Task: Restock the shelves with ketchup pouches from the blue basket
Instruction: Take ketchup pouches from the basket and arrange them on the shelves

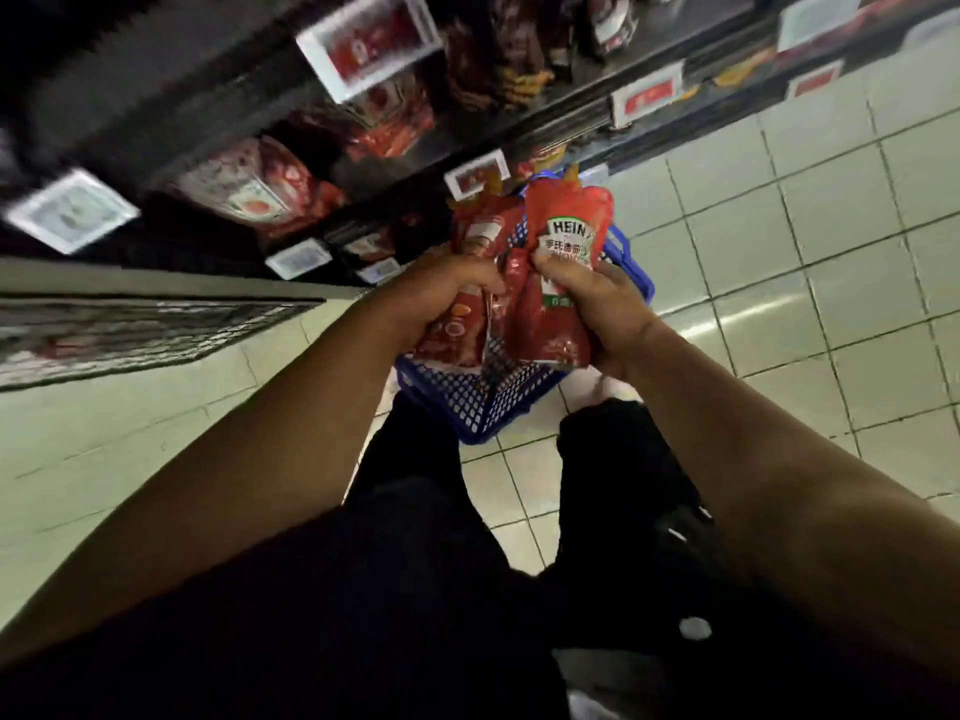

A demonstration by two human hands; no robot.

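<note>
Fingers of both hands are curled round red ketchup pouches, held up just above the blue basket (470, 402). Her or his left hand (441, 298) grips a pouch (480, 236) from the side, thumb across its front, with more red packaging bunched below the palm. Right hand (597, 304) pinches a Heinz pouch (566, 236) by its middle, thumb (550, 262) pressed on the label, the pouch standing upright with its top pointing toward the shelves. The two pouches touch each other between the hands. How many pouches each hand holds I cannot tell.

The basket sits on the tiled floor (779, 252), right against the foot of the shelves (519, 132), and its mesh wall shows below the hands. On the dark shelves lie more red pouches (260, 184), blurred, with white price tags (475, 176) along the edges. Dark trousers (415, 511) fill the lower view.
</note>
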